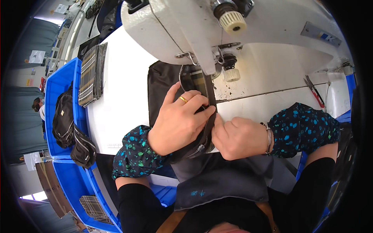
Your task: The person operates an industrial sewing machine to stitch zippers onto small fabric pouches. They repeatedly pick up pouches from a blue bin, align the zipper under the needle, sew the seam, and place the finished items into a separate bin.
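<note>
"One room with grey-blue curtains [29, 112]; what's nearest?"

"A white tabletop [124, 58] under a white sewing machine [279, 25], with blue bins [81, 120] along the left."

"And the dark pouch [160, 85]?"

"On the tabletop, below the machine's head, its zipper [208, 95] open."

"How do the left hand [182, 118] and right hand [241, 138] sit?"

"Close together, backs up. The left pinches the zippered edge; the right curls against it, whether gripping I can't tell."

"Smallest?"

"A gold ring [183, 99] on the left."
</note>
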The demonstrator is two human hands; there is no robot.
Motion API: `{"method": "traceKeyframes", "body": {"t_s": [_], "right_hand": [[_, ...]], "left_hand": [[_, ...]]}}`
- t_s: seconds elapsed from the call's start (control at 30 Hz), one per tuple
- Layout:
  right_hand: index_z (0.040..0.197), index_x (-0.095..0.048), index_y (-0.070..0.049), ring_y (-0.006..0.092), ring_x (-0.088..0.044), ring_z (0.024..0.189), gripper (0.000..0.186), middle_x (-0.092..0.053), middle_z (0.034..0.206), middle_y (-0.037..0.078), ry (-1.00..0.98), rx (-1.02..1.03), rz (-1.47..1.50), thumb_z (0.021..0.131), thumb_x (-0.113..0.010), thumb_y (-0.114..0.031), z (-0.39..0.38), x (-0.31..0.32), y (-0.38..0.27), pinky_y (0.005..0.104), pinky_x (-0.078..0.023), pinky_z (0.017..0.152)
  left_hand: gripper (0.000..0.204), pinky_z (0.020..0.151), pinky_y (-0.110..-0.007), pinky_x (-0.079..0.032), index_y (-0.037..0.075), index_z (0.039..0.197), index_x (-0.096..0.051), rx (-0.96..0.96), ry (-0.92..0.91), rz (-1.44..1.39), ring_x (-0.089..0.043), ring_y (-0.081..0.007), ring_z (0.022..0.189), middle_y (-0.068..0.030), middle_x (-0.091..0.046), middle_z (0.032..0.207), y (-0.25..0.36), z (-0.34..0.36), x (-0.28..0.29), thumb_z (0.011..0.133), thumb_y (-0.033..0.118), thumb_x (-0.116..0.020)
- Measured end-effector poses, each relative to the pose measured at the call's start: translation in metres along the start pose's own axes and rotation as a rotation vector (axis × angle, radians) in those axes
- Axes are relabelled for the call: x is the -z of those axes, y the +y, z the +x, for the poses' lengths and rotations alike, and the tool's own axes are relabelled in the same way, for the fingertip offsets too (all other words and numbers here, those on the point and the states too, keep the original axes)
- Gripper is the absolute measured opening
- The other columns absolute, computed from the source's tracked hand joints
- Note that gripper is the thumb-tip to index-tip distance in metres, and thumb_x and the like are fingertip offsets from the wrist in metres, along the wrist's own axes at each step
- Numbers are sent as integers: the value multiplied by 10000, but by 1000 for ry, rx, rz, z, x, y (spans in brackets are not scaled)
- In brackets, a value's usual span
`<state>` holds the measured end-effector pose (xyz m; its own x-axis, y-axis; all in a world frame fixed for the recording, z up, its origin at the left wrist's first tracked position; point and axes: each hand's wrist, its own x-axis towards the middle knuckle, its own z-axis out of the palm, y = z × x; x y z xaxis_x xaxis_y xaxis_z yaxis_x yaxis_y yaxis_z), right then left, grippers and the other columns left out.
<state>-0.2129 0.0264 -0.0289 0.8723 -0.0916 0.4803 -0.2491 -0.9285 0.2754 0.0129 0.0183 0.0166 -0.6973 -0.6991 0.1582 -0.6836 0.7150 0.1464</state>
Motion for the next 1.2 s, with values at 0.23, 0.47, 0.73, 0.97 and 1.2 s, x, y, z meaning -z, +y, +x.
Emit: {"method": "traceKeyframes", "body": {"t_s": [0.23, 0.47, 0.73, 0.97, 1.2], "right_hand": [[798, -731, 87, 210, -652, 561, 336, -723, 858, 344, 18, 10, 46, 678, -650, -216, -1, -2, -3, 288, -480, 480], [807, -721, 108, 206, -643, 545, 358, -712, 858, 365, -1, 18, 49, 667, -655, -214, 0, -2, 0, 292, -469, 459], [805, -700, 113, 204, -631, 523, 291, -710, 855, 345, 31, -29, -8, 739, -654, -166, 4, -24, 22, 314, -467, 428], [866, -707, 126, 190, -621, 476, 299, -721, 949, 358, -27, -137, -31, 756, -661, -148, 4, -37, 38, 325, -469, 410], [953, -743, 58, 207, -636, 495, 294, -736, 929, 279, -13, -220, 58, 765, -662, -154, 4, -31, 42, 346, -481, 451]], "left_hand": [[388, 1081, -572, -423, 173, 1136, -787, 30, -16, -3, -637, -240, 1167, -8, -664, 1116, 4, 1, -1, 754, 104, -770], [244, 1067, -572, -443, 138, 1042, -794, 20, 55, 14, -637, -219, 1104, -9, -655, 1030, 1, 6, -4, 801, 164, -762], [237, 1057, -590, -447, 160, 1048, -811, 81, 106, -52, -639, -233, 1095, -24, -645, 1013, -26, 22, -11, 819, 144, -752], [283, 1037, -516, -443, 165, 1088, -818, 106, 166, -59, -643, -266, 1048, -35, -678, 1041, -53, 33, -25, 819, 127, -739], [296, 975, -438, -488, 139, 1127, -798, 84, 157, -132, -654, -300, 1034, -66, -698, 1063, -62, 32, -23, 835, 136, -751]]}}
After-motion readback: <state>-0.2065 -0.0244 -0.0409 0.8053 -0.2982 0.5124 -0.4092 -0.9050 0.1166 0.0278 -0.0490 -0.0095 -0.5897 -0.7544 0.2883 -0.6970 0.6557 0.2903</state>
